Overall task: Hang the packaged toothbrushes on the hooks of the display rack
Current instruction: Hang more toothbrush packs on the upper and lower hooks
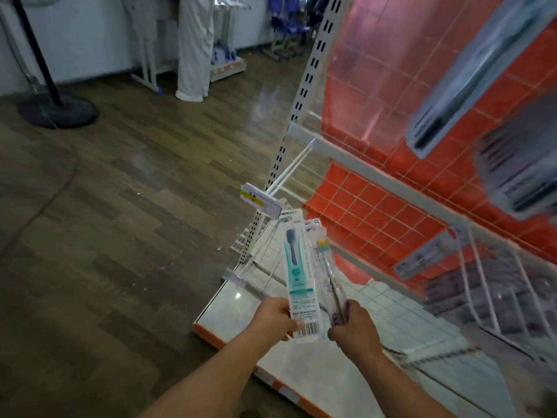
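My left hand (275, 316) grips the bottom of a teal-and-white packaged toothbrush (298, 267), held upright with its barcode end down. My right hand (351, 325) pinches the lower end of a second, clear packaged toothbrush (324, 254), seen nearly edge-on right beside the first. Both packs' top ends sit just below the tip of a long white hook (286, 171) that juts from the red grid display rack (373, 212) and carries a yellow-and-white price tag (256, 196). More packaged toothbrushes (470, 70) hang blurred at the upper right.
A white perforated upright (304, 95) frames the rack's left edge. Below lies a pale base shelf with an orange front edge (241, 348). A white wire basket (506, 297) holds dark goods at the right. A black stand base (57, 111) and a person in white stand on the wooden floor.
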Available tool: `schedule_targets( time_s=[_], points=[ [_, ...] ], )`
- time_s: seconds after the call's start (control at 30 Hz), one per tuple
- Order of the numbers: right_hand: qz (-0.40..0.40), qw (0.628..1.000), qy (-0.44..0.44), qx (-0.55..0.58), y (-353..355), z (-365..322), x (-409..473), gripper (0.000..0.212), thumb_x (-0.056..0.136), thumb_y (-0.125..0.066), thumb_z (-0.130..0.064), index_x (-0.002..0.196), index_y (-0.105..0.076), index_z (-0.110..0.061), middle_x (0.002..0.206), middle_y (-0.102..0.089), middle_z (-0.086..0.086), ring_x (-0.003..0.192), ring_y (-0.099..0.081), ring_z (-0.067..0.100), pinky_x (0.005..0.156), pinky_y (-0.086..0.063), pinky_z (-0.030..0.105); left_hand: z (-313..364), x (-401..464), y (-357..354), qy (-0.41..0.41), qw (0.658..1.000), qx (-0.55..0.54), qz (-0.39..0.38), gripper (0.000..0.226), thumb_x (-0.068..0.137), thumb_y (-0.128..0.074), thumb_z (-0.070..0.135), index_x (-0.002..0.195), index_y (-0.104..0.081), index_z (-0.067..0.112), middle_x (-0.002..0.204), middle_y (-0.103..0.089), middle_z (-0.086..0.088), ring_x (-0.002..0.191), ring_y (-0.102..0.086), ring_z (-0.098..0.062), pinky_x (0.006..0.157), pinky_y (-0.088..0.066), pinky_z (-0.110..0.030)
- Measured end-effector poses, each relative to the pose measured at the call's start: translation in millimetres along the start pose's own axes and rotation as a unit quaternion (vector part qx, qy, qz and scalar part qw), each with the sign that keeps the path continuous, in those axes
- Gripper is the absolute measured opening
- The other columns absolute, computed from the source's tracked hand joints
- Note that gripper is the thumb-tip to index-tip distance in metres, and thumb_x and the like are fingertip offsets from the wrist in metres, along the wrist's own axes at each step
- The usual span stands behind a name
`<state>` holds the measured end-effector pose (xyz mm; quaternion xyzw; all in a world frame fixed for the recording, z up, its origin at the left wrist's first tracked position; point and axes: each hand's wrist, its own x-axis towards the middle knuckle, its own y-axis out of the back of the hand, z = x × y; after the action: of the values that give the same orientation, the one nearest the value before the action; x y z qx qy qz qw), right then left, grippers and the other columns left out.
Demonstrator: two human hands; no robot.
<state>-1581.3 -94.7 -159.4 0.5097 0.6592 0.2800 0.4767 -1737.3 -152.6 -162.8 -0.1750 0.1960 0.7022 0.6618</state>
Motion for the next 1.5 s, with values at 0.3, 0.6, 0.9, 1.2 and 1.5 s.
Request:
schedule_targets(
  time_s=[0.3,0.6,0.9,1.2,1.5],
  points=[
    [0.090,0.987,-0.037,0.125,19,-7,-75,0.039,0.064,-0.068,-0.014,0.089,-0.039,-0.015,0.091,-0.050,0.006,0.076,-0.056,0.023,0.059,-0.046,0.035,19,-57,3,-0.071,0.997,0.001,-0.027,0.021,0.083,-0.065,0.004,0.091,-0.059,0.022,0.089,-0.068,0.007,0.078,-0.065,-0.008,0.062,-0.051,-0.018],
    [0.167,0.966,-0.014,0.197,74,-15,-118,0.047,0.062,-0.071,-0.014,0.098,-0.042,-0.016,0.095,-0.053,0.006,0.082,-0.058,0.023,0.065,-0.047,0.032,78,-102,-7,-0.138,0.988,0.048,-0.050,0.018,0.082,-0.066,-0.001,0.096,-0.062,0.010,0.083,-0.069,0.000,0.067,-0.061,-0.013,0.059,-0.050,-0.022],
    [0.202,0.931,0.047,0.300,129,-1,-141,0.055,0.065,-0.079,-0.007,0.105,-0.044,-0.020,0.095,-0.058,0.001,0.080,-0.061,0.015,0.070,-0.054,0.037,127,-140,-32,-0.192,0.977,0.079,-0.050,0.022,0.081,-0.067,0.003,0.091,-0.061,0.021,0.085,-0.070,0.004,0.075,-0.066,-0.012,0.066,-0.055,-0.023],
    [0.221,0.897,0.139,0.356,163,-1,-164,0.052,0.073,-0.077,-0.009,0.106,-0.040,-0.023,0.094,-0.052,-0.007,0.080,-0.055,0.001,0.054,-0.046,0.013,144,-150,-59,-0.231,0.965,0.120,-0.015,0.035,0.082,-0.066,0.005,0.111,-0.050,0.015,0.097,-0.066,0.001,0.081,-0.067,-0.013,0.061,-0.054,-0.021],
    [0.221,0.872,0.170,0.402,160,-2,-166,0.061,0.075,-0.077,-0.017,0.122,-0.039,-0.023,0.110,-0.055,-0.002,0.098,-0.062,0.012,0.072,-0.059,0.026,144,-158,-75,-0.270,0.955,0.125,-0.008,0.027,0.083,-0.066,0.011,0.101,-0.051,0.023,0.093,-0.066,-0.003,0.073,-0.065,-0.008,0.056,-0.053,-0.019]
  ],
)
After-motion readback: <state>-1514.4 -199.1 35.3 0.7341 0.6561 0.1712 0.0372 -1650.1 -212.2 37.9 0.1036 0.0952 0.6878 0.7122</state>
